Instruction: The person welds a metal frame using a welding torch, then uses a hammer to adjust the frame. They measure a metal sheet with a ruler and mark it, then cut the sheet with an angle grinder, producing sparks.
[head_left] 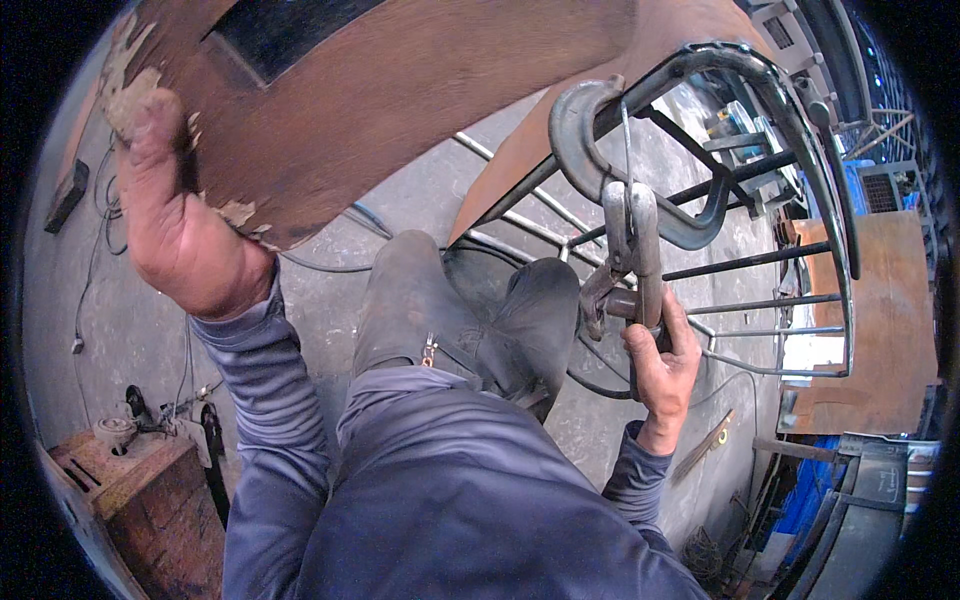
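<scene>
A large brown, rust-coloured panel (430,110) with a dark rectangular patch spans the upper view; its left edge is torn and flaking. My left hand (190,225) grips that edge, thumb upright along it, the other fingers mostly hidden. On the right, a locking C-clamp (585,125) with broad curved jaws hangs at the edge of a bent metal frame (800,120) with several crossbars, beside the panel. Below its jaws, my right hand (663,370) is wrapped around the clamp's lower handle end, thumb toward me, some fingers hidden behind it.
Cables (95,230) trail over the grey floor on the left. A rusty metal box (150,500) stands at lower left. Against the right side leans a brown sheet (870,320), near blue material and dark metal parts (870,490). A brush-like tool (705,445) lies on the floor.
</scene>
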